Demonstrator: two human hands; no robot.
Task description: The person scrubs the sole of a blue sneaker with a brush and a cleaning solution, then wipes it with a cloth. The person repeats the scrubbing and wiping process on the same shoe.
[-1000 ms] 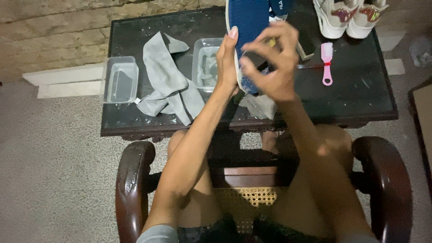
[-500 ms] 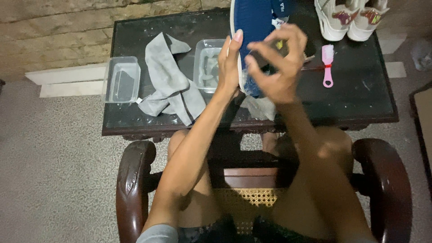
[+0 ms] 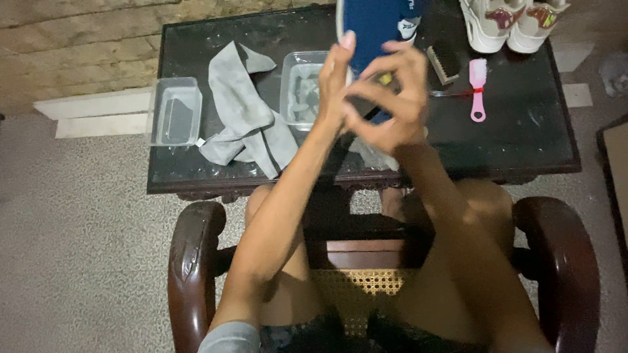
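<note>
Left grip: the left hand (image 3: pixel 335 85) is clasped flat along the left edge of the blue shoe (image 3: pixel 374 26), fingers stretched up its side, holding it above the tabletop (image 3: pixel 523 140).
Right grip: the right hand (image 3: pixel 391 98) is curled against the near end of the blue shoe, fingertips pinched around something small and yellowish; what it is I cannot tell.
Blue shoe: raised over the far middle of the tabletop, its top cut off by the picture edge.
Right of the shoe: a dark brush (image 3: pixel 442 64) just beside it, then a pink brush (image 3: pixel 478 88), then a pair of white sneakers (image 3: pixel 513 23) at the far right corner.
Left of the shoe: a clear tub (image 3: pixel 302 88) just beside the left hand, a grey cloth (image 3: pixel 243 114) next, a second clear tub (image 3: pixel 174 111) at the tabletop's left edge.
Near side: a wooden chair (image 3: pixel 190 261) with the person's knees.
</note>
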